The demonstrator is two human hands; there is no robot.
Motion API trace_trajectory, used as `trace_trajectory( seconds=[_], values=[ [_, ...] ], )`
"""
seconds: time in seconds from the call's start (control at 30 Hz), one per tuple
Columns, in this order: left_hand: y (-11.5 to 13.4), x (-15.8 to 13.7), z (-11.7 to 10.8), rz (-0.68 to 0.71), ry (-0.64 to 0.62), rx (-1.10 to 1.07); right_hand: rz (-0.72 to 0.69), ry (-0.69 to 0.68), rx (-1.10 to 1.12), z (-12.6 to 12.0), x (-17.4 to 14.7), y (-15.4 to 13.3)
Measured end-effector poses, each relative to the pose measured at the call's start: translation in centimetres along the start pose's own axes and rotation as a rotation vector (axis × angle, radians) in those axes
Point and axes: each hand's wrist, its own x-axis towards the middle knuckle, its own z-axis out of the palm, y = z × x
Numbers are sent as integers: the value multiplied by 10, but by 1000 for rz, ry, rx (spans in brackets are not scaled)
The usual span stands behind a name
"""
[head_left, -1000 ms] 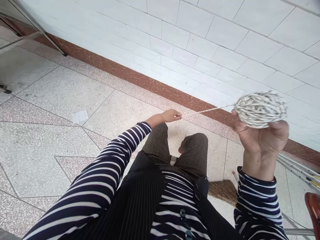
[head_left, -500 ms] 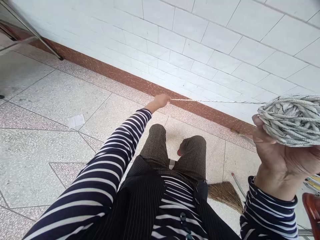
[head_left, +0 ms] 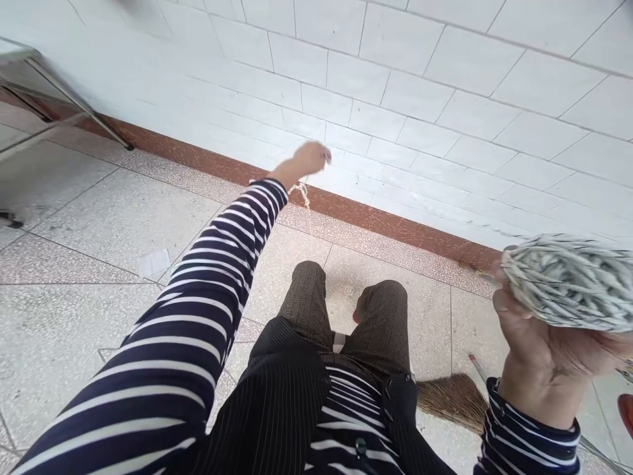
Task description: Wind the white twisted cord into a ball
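Note:
My right hand (head_left: pixel 544 336) is raised at the right with its fingers around a big ball of grey-white yarn (head_left: pixel 568 280) flecked with dark strands. Out in front of the wall, my left hand (head_left: pixel 312 157) is curled closed and a little blurred. A loose, kinked yarn end (head_left: pixel 302 192) dangles below it near the wrist. The run of yarn between the two hands is hard to make out; only a short faint piece shows beside the ball.
A white tiled wall (head_left: pixel 395 92) with a red-brown skirting (head_left: pixel 376 210) stands ahead. A straw broom (head_left: pixel 452 399) lies on the floor by my right leg. At the left are a metal-legged table (head_left: pixel 74 99) and a white paper scrap (head_left: pixel 154 262).
My left hand has moved up and slightly left. The taut yarn line between my hands no longer shows, and a loose end now hangs by my left wrist. The ball sits lower in view.

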Motion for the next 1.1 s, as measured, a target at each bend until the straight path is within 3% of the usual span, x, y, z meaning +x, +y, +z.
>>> trace_trajectory(
  seconds=[0.1,0.2,0.27,0.37,0.43,0.5,0.6,0.73,0.87,1.0,1.1],
  values=[
    [5,-25,55,29,-312,73,54,-66,55,3,-2,13],
    [23,-54,108,110,-383,-4,220,-133,17,10,6,40],
    [44,-75,135,196,-394,-277,353,-166,-36,16,16,63],
    [80,-108,160,305,-421,-906,529,-132,-108,22,32,98],
    [97,-130,169,272,-474,-1184,598,-83,-118,23,41,116],
    [104,-150,177,202,-493,-1356,630,-64,-121,20,47,125],
    [98,-174,188,127,-540,-1445,573,-98,-193,13,50,127],
    [83,-198,199,71,-586,-1286,470,-123,-397,5,51,124],
    [80,-223,198,218,-565,-906,346,-104,-703,-2,54,141],
    [85,-242,174,452,-414,-319,91,-85,-1176,-14,51,176],
    [88,-238,150,541,-254,-23,125,-166,-1202,-23,38,203]
  ],
)
